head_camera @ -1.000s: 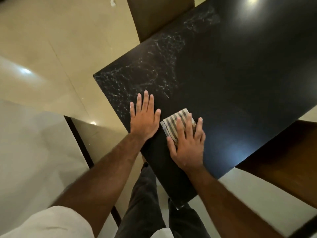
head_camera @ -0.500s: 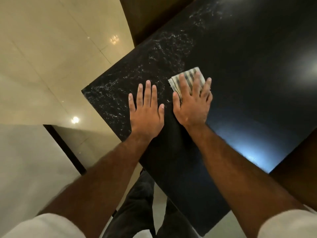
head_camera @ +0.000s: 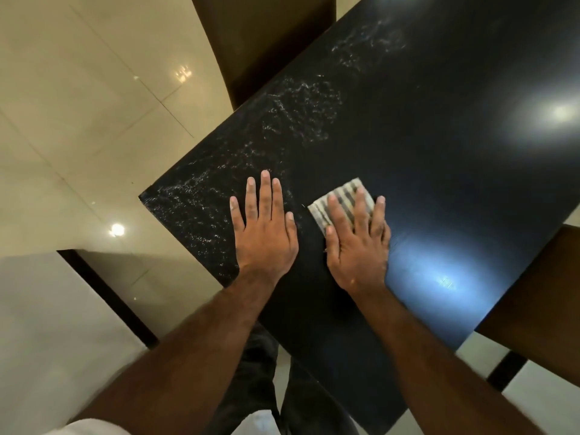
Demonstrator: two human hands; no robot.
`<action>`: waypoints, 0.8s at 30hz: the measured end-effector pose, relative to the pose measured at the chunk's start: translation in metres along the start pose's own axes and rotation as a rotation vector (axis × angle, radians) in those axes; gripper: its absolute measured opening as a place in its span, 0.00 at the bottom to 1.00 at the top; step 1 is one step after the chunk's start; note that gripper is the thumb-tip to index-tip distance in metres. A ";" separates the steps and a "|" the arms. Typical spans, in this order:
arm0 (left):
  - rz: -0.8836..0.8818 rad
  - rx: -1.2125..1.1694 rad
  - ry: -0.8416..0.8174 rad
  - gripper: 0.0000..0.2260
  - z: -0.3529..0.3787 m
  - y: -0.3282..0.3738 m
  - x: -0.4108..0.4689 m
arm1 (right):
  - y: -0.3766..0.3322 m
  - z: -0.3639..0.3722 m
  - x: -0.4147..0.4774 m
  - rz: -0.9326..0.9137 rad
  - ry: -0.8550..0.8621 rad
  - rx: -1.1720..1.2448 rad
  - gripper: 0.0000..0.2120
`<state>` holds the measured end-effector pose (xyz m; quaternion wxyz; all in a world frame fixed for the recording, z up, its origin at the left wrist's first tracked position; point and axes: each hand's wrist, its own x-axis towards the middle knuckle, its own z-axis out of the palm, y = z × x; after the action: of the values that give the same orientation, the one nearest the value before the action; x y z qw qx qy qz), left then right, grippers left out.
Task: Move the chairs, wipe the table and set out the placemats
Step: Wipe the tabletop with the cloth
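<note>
A glossy black table (head_camera: 439, 152) fills the right of the head view, its corner pointing left. My left hand (head_camera: 265, 233) lies flat on it near that corner, fingers spread, holding nothing. My right hand (head_camera: 356, 243) presses flat on a folded striped cloth (head_camera: 340, 204), whose far half shows beyond my fingers. White wet streaks (head_camera: 295, 120) run along the table's left edge. No placemats are in view.
A brown chair (head_camera: 266, 42) stands at the table's far left side. Another brown chair (head_camera: 539, 309) sits at the right edge. Pale glossy floor tiles (head_camera: 78, 120) lie on the left. My dark trousers (head_camera: 260, 372) are below the table edge.
My right hand has slid the cloth back toward me and to the right after pushing it forward. My left hand has stayed planted on the table.
</note>
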<state>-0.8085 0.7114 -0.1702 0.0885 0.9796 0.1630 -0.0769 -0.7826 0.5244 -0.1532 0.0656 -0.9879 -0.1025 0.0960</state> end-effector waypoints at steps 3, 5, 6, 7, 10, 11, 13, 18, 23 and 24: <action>-0.007 0.009 -0.013 0.31 0.000 0.000 0.001 | -0.004 -0.002 0.043 0.133 0.061 0.013 0.29; -0.005 0.004 -0.021 0.32 -0.001 0.001 0.003 | -0.014 -0.003 0.077 0.160 0.100 0.035 0.29; -0.003 0.001 -0.026 0.32 0.000 0.001 0.003 | -0.022 -0.002 0.091 0.149 0.114 0.039 0.29; -0.001 -0.002 -0.029 0.32 0.000 0.000 0.003 | -0.030 0.000 0.102 0.125 0.123 0.035 0.29; 0.002 -0.004 -0.033 0.32 0.002 -0.002 0.001 | -0.051 0.007 0.108 0.002 0.116 0.001 0.29; 0.001 -0.007 -0.032 0.32 0.002 -0.002 0.001 | -0.056 0.009 0.101 -0.050 0.104 -0.008 0.29; 0.009 -0.016 -0.028 0.32 0.001 -0.002 0.000 | -0.058 0.012 0.079 -0.137 0.064 -0.015 0.28; 0.052 -0.161 -0.034 0.31 -0.006 -0.015 0.000 | -0.034 0.010 0.009 -0.199 -0.066 -0.002 0.28; 0.124 -0.040 -0.105 0.32 -0.018 -0.055 0.033 | -0.009 -0.002 0.002 -0.032 -0.043 -0.019 0.28; 0.142 -0.003 -0.112 0.32 -0.020 -0.062 0.040 | -0.008 -0.003 0.014 0.037 -0.014 -0.017 0.28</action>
<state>-0.7892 0.7857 -0.1672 0.1043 0.9827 0.0882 -0.1250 -0.7698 0.5353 -0.1519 0.0546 -0.9895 -0.0853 0.1034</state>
